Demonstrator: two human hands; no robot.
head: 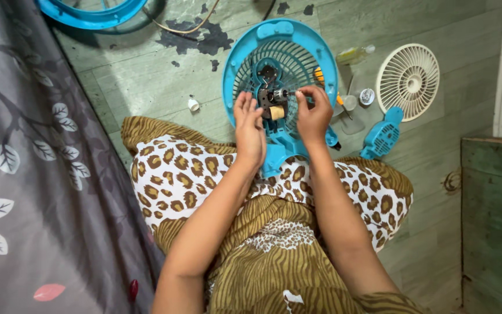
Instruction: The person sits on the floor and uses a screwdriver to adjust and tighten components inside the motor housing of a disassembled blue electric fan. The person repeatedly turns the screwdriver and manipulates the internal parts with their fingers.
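Green worn floor, blue fan housing (280, 70) propped against the lap.
Left hand (250, 129) steadies the motor (272, 102); right hand (314, 113) pinches its shaft (290, 93), which points rightward toward that nearer hand.

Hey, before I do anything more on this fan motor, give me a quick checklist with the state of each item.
1. Left hand steadying the black motor: ok.
2. Right hand fingers on the motor's shaft end: ok.
3. Round blue plastic fan housing propped against the lap: ok.
4. Motor screwed fast to housing: cannot tell.
5. Cream round fan grille and small blue plastic cover lying apart on the floor: ok.
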